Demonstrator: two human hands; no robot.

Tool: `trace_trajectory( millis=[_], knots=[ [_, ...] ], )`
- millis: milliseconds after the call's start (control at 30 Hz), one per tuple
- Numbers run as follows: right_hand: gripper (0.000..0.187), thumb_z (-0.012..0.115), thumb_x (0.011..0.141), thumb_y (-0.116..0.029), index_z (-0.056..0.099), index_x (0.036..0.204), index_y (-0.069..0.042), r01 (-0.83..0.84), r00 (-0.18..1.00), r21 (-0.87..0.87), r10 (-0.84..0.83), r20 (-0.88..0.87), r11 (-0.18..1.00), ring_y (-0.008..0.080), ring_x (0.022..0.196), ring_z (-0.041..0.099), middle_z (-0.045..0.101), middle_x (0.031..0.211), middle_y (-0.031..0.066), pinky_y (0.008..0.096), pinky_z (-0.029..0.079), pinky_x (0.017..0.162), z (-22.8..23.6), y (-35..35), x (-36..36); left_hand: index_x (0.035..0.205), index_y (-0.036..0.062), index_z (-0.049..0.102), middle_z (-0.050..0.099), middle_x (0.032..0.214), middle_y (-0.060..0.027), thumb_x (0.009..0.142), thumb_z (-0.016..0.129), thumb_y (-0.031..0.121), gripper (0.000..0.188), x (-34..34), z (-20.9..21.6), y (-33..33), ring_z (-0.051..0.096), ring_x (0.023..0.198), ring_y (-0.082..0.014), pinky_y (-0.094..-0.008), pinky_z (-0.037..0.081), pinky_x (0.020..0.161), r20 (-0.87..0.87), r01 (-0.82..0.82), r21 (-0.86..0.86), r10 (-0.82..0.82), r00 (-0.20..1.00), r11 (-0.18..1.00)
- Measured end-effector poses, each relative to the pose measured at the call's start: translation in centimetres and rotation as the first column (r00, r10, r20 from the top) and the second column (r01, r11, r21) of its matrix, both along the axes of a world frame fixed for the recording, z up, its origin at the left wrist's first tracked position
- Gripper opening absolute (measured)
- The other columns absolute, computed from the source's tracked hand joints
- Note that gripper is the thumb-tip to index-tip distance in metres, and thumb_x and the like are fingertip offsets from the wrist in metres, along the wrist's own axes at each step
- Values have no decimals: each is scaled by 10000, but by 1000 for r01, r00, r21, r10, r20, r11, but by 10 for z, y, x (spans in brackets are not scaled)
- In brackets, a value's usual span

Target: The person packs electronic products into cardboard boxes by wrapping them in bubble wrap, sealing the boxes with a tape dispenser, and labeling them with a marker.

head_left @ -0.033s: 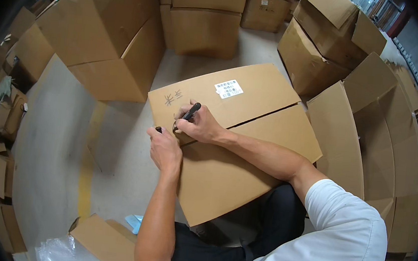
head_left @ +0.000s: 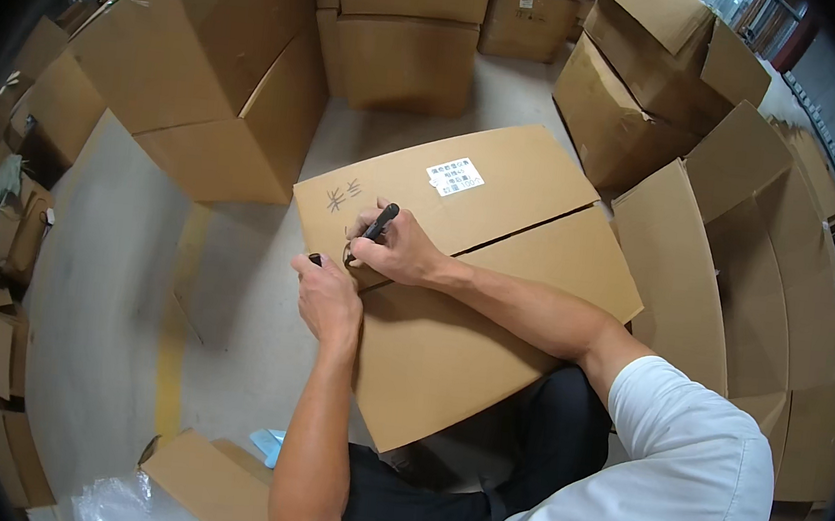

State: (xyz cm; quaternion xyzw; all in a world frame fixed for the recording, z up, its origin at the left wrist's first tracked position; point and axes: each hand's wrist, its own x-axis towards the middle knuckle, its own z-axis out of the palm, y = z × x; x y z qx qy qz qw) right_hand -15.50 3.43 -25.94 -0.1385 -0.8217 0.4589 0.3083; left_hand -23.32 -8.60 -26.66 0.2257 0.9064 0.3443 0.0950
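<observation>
A large cardboard carton [head_left: 492, 318] lies before me, its top flaps meeting at a dark seam. My right hand [head_left: 401, 247] grips a black marker [head_left: 380, 222], its tip down at the flap near the left edge. Dark handwritten strokes [head_left: 343, 196] show above that hand, and more ink is partly hidden by the fingers. My left hand [head_left: 328, 302] rests at the carton's left edge, closed around a small black marker cap [head_left: 315, 260]. A white printed label [head_left: 455, 177] is stuck on the far flap.
Tall cartons [head_left: 197, 48] stand at the far left, with more stacked boxes [head_left: 406, 64] behind. Open cartons [head_left: 678, 266] crowd the right side. Near my left arm are an open box [head_left: 205, 481] and clear plastic wrap [head_left: 127, 506]. A yellow line [head_left: 174, 338] runs along the grey floor.
</observation>
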Motion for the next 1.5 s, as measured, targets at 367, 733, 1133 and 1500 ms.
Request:
trace_trajectory(
  millis=[367, 733, 1133, 1500],
  knots=[
    [146, 612, 771, -131, 642, 755, 11, 113, 993, -177, -118, -17, 978, 208, 675, 513, 611, 650, 102, 388, 458, 764, 5, -3, 1, 1087, -23, 423, 654, 1009, -305, 1039, 427, 252, 280, -1, 0, 1, 638, 936, -492, -570, 477, 818, 8, -12, -14, 12, 1000, 1000],
    [130, 604, 770, -117, 643, 761, 7, 114, 993, -4, -114, -9, 993, 217, 648, 539, 611, 651, 115, 378, 472, 748, -3, 2, 0, 1060, -21, 426, 662, 968, -305, 1037, 430, 253, 275, -2, 1, 2, 640, 913, -498, -573, 479, 808, -16, -11, -18, 10, 1000, 1000],
    [132, 625, 861, -121, 652, 844, 8, 169, 985, -233, -169, 20, 958, 109, 675, 587, 633, 709, 55, 280, 473, 610, 3, 10, 5, 1096, -21, 409, 652, 1027, -294, 1036, 431, 251, 280, 1, 0, 1, 643, 948, -482, -563, 488, 827, 8, -12, -13, 12, 1000, 1000],
    [124, 624, 844, -105, 635, 865, 16, 177, 984, -32, -177, -22, 984, 131, 689, 570, 621, 735, 106, 326, 475, 618, -1, 4, 18, 1086, -17, 428, 654, 1041, -294, 1031, 446, 247, 270, 0, 3, 1, 639, 957, -479, -551, 486, 835, 6, -25, -21, 25, 1000, 999]
  ],
)
